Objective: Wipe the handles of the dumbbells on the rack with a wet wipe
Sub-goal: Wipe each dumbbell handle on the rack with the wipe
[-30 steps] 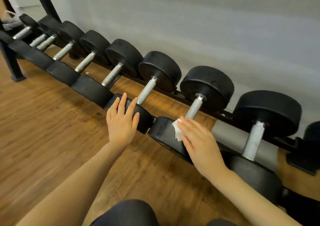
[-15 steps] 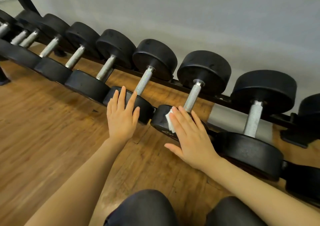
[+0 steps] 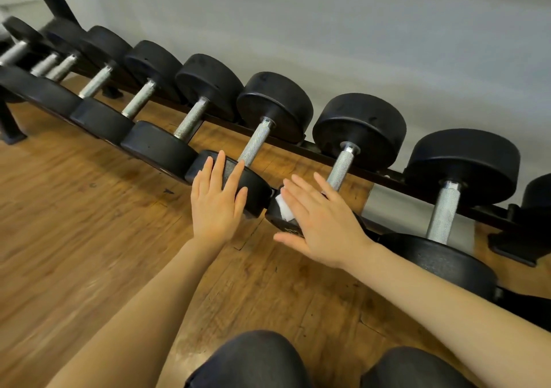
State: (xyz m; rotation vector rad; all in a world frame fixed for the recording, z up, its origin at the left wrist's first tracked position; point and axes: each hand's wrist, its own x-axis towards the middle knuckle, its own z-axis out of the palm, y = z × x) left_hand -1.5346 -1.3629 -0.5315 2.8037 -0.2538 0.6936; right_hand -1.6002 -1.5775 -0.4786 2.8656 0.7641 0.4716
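Wipe (image 3: 283,209) sits under my flat right hand (image 3: 323,226) on a weight head, left hand (image 3: 216,206) spread at nine o'clock; next, I judge, up the handle (image 3: 340,167) at twelve.

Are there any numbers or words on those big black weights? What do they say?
No text can be read for sure.
Pale marks on the near black rubber head of the dumbbell, just below the white wet wipe under the right hand: too small and blurred to read.
The other black dumbbell heads, such as the one under the left hand, show no readable numbers or labels.
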